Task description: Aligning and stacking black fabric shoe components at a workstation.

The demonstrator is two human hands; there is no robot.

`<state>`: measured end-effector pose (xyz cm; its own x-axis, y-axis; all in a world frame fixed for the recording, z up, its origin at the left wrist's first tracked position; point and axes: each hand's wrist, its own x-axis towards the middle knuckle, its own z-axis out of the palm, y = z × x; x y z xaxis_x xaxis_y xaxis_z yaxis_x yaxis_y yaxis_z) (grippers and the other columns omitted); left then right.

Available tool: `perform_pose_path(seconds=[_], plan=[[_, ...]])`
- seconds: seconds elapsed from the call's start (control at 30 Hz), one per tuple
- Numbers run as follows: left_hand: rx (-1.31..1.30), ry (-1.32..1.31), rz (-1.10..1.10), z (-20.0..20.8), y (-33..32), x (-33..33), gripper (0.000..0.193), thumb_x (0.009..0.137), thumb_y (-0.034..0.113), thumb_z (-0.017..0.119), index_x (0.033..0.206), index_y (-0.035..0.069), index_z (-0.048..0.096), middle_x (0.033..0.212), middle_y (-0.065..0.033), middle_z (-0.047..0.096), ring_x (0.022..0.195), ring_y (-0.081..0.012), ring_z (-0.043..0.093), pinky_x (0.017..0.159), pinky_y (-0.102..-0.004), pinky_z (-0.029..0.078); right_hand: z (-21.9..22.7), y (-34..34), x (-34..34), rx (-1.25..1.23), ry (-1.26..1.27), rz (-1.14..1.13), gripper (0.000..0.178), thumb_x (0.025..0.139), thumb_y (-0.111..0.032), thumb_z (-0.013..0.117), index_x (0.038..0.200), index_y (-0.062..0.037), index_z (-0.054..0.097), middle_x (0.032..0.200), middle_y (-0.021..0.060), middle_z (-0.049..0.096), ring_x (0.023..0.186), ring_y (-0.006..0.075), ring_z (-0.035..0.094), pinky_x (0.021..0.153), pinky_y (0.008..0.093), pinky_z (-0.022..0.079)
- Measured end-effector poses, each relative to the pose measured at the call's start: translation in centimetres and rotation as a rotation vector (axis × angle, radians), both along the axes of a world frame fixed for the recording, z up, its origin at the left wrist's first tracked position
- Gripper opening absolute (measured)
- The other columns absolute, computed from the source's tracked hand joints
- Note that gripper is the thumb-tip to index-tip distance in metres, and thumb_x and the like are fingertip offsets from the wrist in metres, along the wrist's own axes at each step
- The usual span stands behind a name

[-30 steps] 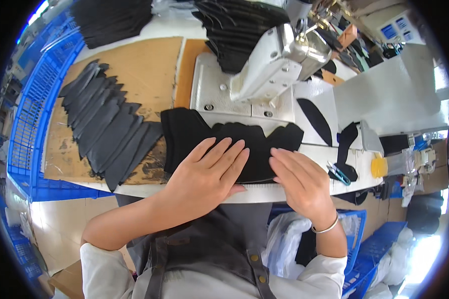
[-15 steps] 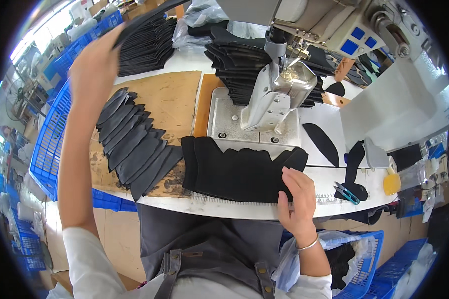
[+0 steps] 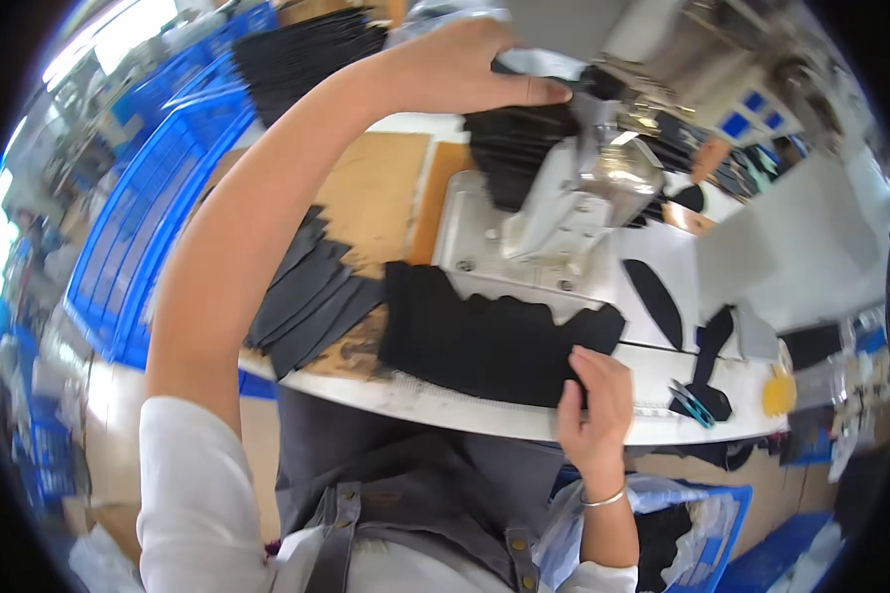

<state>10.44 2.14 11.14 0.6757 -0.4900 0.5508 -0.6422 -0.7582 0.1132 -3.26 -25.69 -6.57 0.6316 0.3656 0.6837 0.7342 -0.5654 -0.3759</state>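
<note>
Sewing machine as landmark: the black fabric panel lies flat on the white table, directly in front of the machine base, scalloped top edge toward the machine. Right hand rests at the panel's right front corner, fingers loosely curled with tips on the cloth edge, pinning it rather than gripping. Left hand reaches up behind and above the machine, fingers extended and nearly closed, thumb forward, at the pile of black pieces behind the machine head; cannot tell if it actually pinches a piece. Fan of dark cut strips sits left of the machine on the brown board. Small snips and a yellow disc lie right of the machine near the table edge. Blue crates are far left of the machine. Handling judgement: the panel looks light, limp and thick-ish, likely low slip on the table; it will fold if lifted by one corner. Best taken with flat palms or by pinching two edges.
</note>
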Motion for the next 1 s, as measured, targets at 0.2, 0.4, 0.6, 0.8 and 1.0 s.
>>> perform_pose_path(seconds=[0.2, 0.4, 0.6, 0.8, 1.0], plan=[[-0.222, 0.349, 0.165, -6.8, 9.9, -6.7, 0.018, 0.085, 0.020, 0.065, 0.087, 0.002, 0.065, 0.073, -0.0058, 0.063, 0.069, -0.0121, 0.057, 0.066, -0.0279, 0.046, -0.1, -0.3, -0.3, -0.034, -0.016, -0.046, 0.031, 0.074, 0.007, 0.059, 0.104, 0.0041, 0.060, 0.106, 0.0186, 0.063, 0.094, 0.0363, 0.059, 0.084, 0.0418, 0.047], [-0.144, 0.645, 0.170, -13.0, 13.4, -11.3, 0.015, 0.080, 0.014, 0.071, 0.090, 0.006, 0.062, 0.088, -0.0070, 0.058, 0.084, -0.0207, 0.056, 0.071, -0.0322, 0.047, -0.3, -0.1, -0.2, -0.087, -0.013, -0.041, 0.028, 0.076, 0.007, 0.057, 0.104, 0.0036, 0.060, 0.106, 0.0177, 0.063, 0.094, 0.0349, 0.060, 0.084, 0.0403, 0.047], [-0.099, 0.654, 0.114, -13.6, 14.0, -10.8, 0.014, 0.081, 0.011, 0.070, 0.084, 0.006, 0.058, 0.085, -0.0037, 0.055, 0.078, -0.0193, 0.051, 0.069, -0.0308, 0.044, -0.2, 0.4, -0.5, -0.094, 0.017, -0.067, 0.023, 0.082, 0.007, 0.053, 0.104, 0.0028, 0.061, 0.105, 0.0160, 0.064, 0.095, 0.0317, 0.059, 0.086, 0.0372, 0.046], [-0.149, 0.689, 0.145, -13.1, 14.2, -11.8, 0.014, 0.082, 0.011, 0.068, 0.082, 0.006, 0.055, 0.086, -0.0024, 0.057, 0.070, -0.0141, 0.050, 0.063, -0.0280, 0.043, -0.2, 0.4, -0.7, -0.114, 0.013, -0.067, 0.023, 0.082, 0.008, 0.053, 0.103, 0.0031, 0.061, 0.104, 0.0160, 0.064, 0.094, 0.0315, 0.060, 0.085, 0.0366, 0.047], [-0.769, 0.750, 0.317, -13.0, 18.9, -19.9, 0.015, 0.087, 0.012, 0.062, 0.095, 0.005, 0.052, 0.098, -0.0083, 0.065, 0.066, -0.0106, 0.055, 0.063, -0.0246, 0.048, -0.2, 0.1, -0.6, -0.094, 0.011, -0.037, 0.023, 0.082, 0.009, 0.052, 0.102, 0.0039, 0.061, 0.103, 0.0166, 0.065, 0.092, 0.0316, 0.061, 0.084, 0.0362, 0.047]])
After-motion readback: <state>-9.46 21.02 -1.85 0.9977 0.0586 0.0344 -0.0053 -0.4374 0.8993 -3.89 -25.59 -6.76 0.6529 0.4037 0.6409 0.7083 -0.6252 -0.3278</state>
